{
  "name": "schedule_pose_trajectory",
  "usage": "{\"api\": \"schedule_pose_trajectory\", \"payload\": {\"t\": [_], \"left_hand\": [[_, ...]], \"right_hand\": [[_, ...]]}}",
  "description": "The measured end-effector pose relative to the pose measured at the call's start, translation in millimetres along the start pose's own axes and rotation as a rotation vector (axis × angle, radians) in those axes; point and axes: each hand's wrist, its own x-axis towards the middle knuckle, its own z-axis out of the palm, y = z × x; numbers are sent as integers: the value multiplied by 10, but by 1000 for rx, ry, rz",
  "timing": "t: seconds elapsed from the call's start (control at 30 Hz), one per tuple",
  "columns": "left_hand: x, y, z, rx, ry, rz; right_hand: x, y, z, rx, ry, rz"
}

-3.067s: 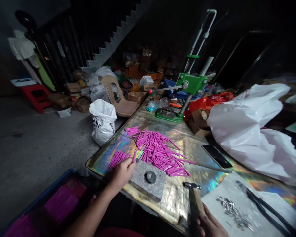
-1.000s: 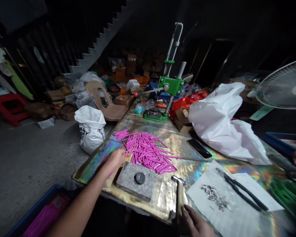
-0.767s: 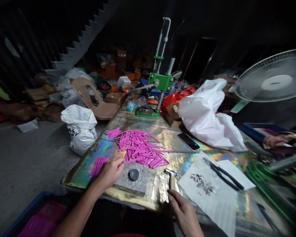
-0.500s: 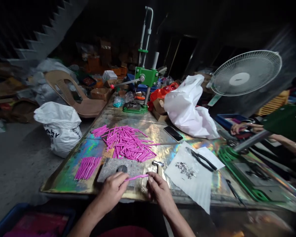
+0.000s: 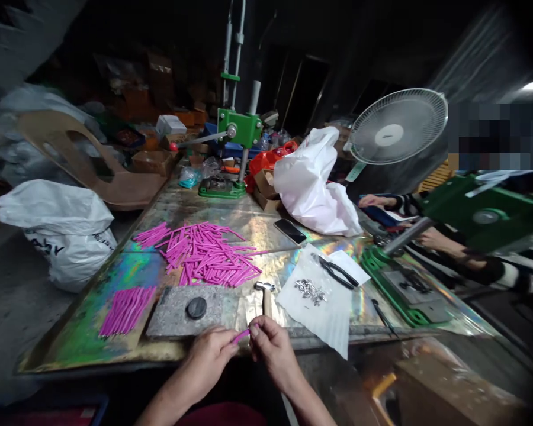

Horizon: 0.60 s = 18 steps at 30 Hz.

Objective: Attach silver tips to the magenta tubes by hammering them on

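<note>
Between my two hands, just over the table's near edge, stretches a short pink cord point(image 5: 241, 336). My left hand point(image 5: 213, 350) pinches its left end, and my right hand point(image 5: 269, 344) grips the other end; the fingers cover both tips. In front of them, a dark round disc point(image 5: 196, 307) rests on a grey stone block point(image 5: 169, 313). A small hammer point(image 5: 267, 299) lies just beyond my right hand. Farther off spreads a loose pile of pink cords point(image 5: 208, 254), and a neat bundle of pink cords point(image 5: 127, 310) lies to the left.
Small metal pieces point(image 5: 310, 291) and black-handled pliers point(image 5: 337, 272) lie on white sheeting point(image 5: 333, 325) at right. Behind are a phone point(image 5: 289, 231), a white bag point(image 5: 313, 189) and a green press point(image 5: 240, 127). Another green press point(image 5: 408, 296) stands right, near a co-worker's hands point(image 5: 439, 239).
My hands have drawn closer together, and less cord shows between them. The view has turned right, so the table things sit farther left, and more of the co-worker shows.
</note>
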Motion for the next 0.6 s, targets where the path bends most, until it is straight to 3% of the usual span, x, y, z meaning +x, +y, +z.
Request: {"api": "schedule_pose_trajectory", "payload": {"t": [0.1, 0.23, 0.33, 0.47, 0.6], "left_hand": [[3, 18, 12, -5, -60, -37], [-32, -5, -27, -126, -58, -88], [-33, -85, -26, -266, -27, -118], [34, -187, 34, -485, -23, -167], [103, -173, 82, -700, 12, -273]], "right_hand": [[-51, 59, -112, -222, -13, -66], [8, 82, -570, -662, 293, -104], [150, 96, -1028, -818, 448, -66], [364, 173, -1399, -1015, 454, -9], [502, 272, -1439, -1130, 417, 22]]}}
